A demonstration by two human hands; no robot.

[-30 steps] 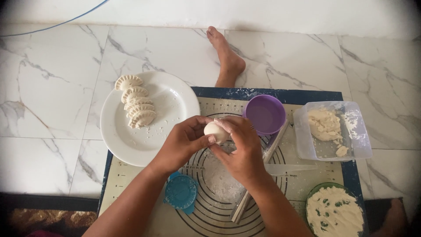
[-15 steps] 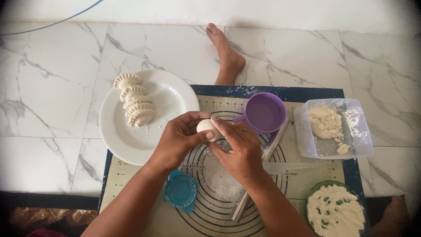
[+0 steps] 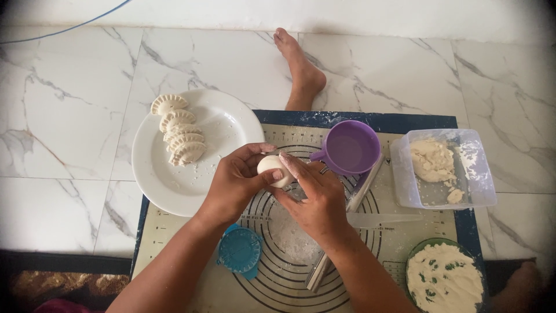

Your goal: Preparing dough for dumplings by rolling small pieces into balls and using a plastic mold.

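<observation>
A small round ball of white dough [image 3: 273,168] is held between both hands above a baking mat [image 3: 174,232] with printed rings. My left hand [image 3: 236,181] cups the ball from the left with thumb and fingers around it. My right hand [image 3: 313,194] presses it from the right with fingers laid flat. Under the hands lies a patch of loose flour [image 3: 289,232] on the mat.
A white plate [image 3: 226,127] at left carries several crimped dumplings [image 3: 176,130]. A purple cup [image 3: 350,148], a clear tub of dough [image 3: 443,168], a green bowl of white filling [image 3: 443,281], a blue dumpling press [image 3: 239,250] and a rolling pin [image 3: 318,272] surround the hands. A bare foot [image 3: 298,66] rests on marble floor.
Both hands have kept turning and pressing the dough ball in place; the fingers shifted slightly around it. Nothing else moved.
</observation>
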